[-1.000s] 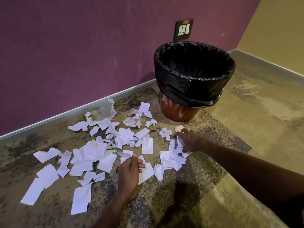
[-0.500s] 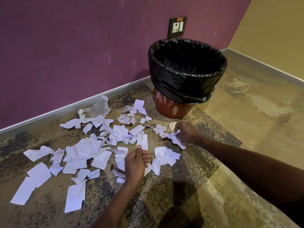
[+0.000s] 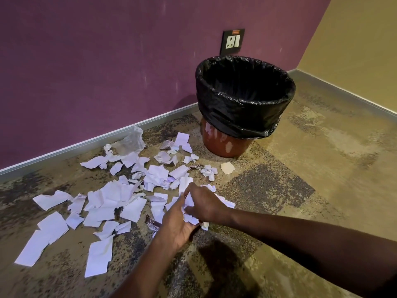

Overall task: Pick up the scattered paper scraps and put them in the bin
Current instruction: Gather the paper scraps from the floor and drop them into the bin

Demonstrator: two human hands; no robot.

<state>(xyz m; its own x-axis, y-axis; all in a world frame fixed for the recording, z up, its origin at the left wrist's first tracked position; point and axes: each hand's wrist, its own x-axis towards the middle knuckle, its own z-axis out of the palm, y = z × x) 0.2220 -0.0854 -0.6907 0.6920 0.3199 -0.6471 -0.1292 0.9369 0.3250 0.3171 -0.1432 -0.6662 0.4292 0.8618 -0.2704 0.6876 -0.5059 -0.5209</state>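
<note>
Purple wall (image 3: 86, 72) meets an ochre wall (image 3: 354, 50) at the far right corner, with a pale skirting (image 3: 86, 145) along the foot and a dark socket plate (image 3: 232, 41) above the bin. Mottled, speckled carpet (image 3: 311, 168) in tan and dark patches covers the floor.

The bin (image 3: 227, 145) is a round, tapered, glossy brown tub standing upright near the purple wall, lined with a crinkled black bag (image 3: 242, 108) folded down over its rim; its mouth opens upward.

Torn white scraps (image 3: 111, 196) lie flat and crumpled across the carpet, spread in a band running from the near left toward the bin. Most are angular strips and rough rectangles; a few are balled up, such as one wad (image 3: 208, 171) near the bin. A beige scrap (image 3: 227, 167) lies just beside the bin's base. A clear crumpled plastic piece (image 3: 131, 140) sits by the skirting. A small dark printed wrapper (image 3: 152, 223) lies beside the left hand.

Both hands meet over the near edge of the pile. The left hand (image 3: 178, 226) is cupped palm up, fingers curled under a bunch of crumpled scraps. The right hand (image 3: 204, 205) curls over the same bunch (image 3: 190, 218) from above, fingers bent round it; whether the bunch is lifted clear of the carpet is hard to tell.
</note>
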